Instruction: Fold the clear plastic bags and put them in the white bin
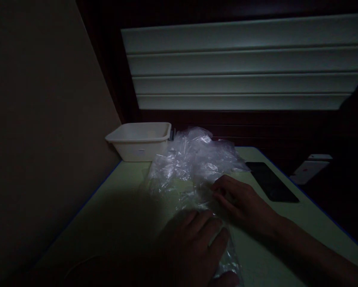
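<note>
In the dim head view, a clear plastic bag [228, 259] lies on the table near me. My left hand [199, 243] rests flat on it with its fingers spread. Just beyond, my right hand [238, 199] pinches the clear film near the bag's far end, thumb and forefinger curled together. A heap of crinkled clear plastic bags [197, 153] spreads over the table behind both hands. Shadow hides the near part of my left hand and part of the bag under it.
A white plastic tub [140, 149] stands at the back left, touching or close to the heap. To the right lies a dark tablet or phone [271, 181]. The pale green table [119, 199] has a blue edge; a wall rises at left and a slatted panel [241, 63] behind.
</note>
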Motion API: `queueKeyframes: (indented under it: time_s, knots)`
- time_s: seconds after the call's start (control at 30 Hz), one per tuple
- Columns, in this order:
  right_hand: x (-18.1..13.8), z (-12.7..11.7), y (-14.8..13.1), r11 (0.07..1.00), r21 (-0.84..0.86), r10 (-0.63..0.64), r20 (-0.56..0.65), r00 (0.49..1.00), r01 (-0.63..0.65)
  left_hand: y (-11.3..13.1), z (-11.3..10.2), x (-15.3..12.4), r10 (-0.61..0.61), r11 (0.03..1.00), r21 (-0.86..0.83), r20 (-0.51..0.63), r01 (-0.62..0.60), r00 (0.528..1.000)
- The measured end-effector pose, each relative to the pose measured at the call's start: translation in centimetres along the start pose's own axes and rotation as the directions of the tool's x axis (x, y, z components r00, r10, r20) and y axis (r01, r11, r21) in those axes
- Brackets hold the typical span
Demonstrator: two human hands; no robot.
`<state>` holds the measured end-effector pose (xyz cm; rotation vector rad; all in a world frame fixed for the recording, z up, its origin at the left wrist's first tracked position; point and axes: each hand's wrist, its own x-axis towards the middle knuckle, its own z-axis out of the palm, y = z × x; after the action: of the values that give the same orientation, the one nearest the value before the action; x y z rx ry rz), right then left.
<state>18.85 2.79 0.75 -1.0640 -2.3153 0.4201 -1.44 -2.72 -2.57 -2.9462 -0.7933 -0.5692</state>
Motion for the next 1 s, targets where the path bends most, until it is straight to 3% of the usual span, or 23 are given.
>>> queueKeyframes:
  time_s: [0.33,0.53,0.7,0.77,0.87,1.0]
  knots:
    - [3.3,0.4,-2.5,0.958,-0.286,0.084,0.234,0.969,-0.014,-0.1,1.6,-0.4,-0.112,0.994,-0.005,0.038,0.112,0.993]
    - [4.8,1.9,-2.9,0.887,-0.462,0.134,0.268,0.954,0.006,0.1,1.0,-0.3,-0.114,0.993,-0.009,0.081,0.115,0.99]
    - [4.6,1.6,-2.6,0.874,-0.485,0.165,0.231,0.959,-0.034,0.1,1.4,-0.4,-0.124,0.992,-0.009,0.059,0.124,0.991]
    - [4.3,0.9,-2.4,0.901,-0.427,0.181,0.201,0.963,-0.081,0.1,1.6,-0.5,-0.121,0.992,-0.028,0.036,0.122,0.992]
    - [3.4,-0.2,-1.6,0.971,-0.142,0.214,0.144,0.966,-0.194,0.2,1.4,-0.5,-0.124,0.99,-0.07,0.03,0.126,0.992]
    - [1.9,-0.9,-0.1,0.944,0.185,0.261,0.079,0.962,-0.271,0.1,0.5,-0.3,-0.13,0.985,-0.103,0.101,0.14,0.986]
